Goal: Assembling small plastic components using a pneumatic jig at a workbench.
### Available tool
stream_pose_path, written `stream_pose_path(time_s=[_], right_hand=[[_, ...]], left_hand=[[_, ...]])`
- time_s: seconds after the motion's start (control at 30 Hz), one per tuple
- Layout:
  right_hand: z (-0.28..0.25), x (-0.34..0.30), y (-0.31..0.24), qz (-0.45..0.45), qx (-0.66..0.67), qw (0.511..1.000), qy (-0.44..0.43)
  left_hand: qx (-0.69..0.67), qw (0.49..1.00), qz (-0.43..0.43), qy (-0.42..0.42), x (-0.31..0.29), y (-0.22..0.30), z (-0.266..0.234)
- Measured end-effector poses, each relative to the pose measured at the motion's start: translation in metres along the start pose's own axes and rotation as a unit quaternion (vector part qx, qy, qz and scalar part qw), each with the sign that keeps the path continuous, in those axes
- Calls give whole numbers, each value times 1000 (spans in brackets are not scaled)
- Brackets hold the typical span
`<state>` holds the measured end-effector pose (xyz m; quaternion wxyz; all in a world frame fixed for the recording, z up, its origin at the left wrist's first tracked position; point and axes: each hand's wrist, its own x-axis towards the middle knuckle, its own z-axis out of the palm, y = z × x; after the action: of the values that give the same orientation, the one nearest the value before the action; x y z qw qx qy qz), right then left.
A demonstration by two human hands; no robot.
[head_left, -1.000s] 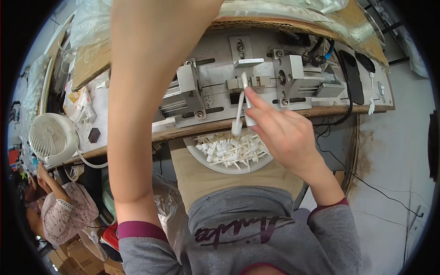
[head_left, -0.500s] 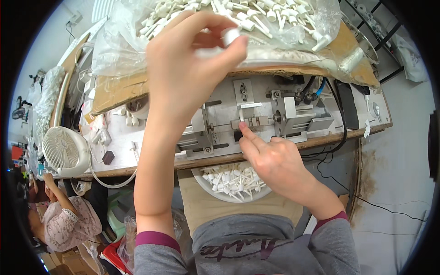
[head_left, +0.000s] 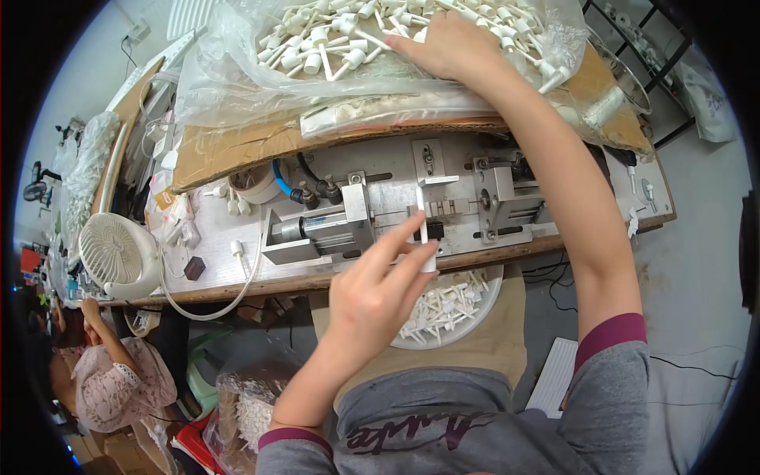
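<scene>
Over the front of a metal bench fixture (head_left: 443, 207), my left hand (head_left: 368, 297) pinches a white plastic piece (head_left: 423, 229) with a thin stem and a wider capped end. The stem points away from me toward the fixture; whether it touches the fixture I cannot tell. My right hand (head_left: 455, 49) reaches into a heap of similar white stemmed pieces (head_left: 321, 39) on clear plastic sheeting. Its thumb stands apart from the other fingers, whose tips are partly hidden. A round bowl (head_left: 497, 297) of white pieces sits at my lap, partly behind my left hand.
Metal cylinder blocks (head_left: 317, 229) flank the fixture, with blue and black hoses behind. A cardboard sheet (head_left: 229, 162) supports the heap above the bench. A white fan (head_left: 117, 255) with a looping cable stands at left. Another person (head_left: 119, 380) sits beyond it.
My left hand has come down from near the heap to the fixture, with a white piece in its fingers. My right hand has left the fixture and moved up to the heap.
</scene>
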<state>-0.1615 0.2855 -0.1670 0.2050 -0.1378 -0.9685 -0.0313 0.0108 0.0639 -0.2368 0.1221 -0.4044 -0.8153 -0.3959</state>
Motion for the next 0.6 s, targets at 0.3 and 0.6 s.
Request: stream_pose_path(time_s=[0.3, 0.6], right_hand=[[-7, -18, 24, -131, 6, 988, -85], [-36, -47, 46, -201, 231, 946, 107]], left_hand=[[143, 988, 57, -23, -8, -10, 29], [200, 976, 53, -65, 5, -7, 27]])
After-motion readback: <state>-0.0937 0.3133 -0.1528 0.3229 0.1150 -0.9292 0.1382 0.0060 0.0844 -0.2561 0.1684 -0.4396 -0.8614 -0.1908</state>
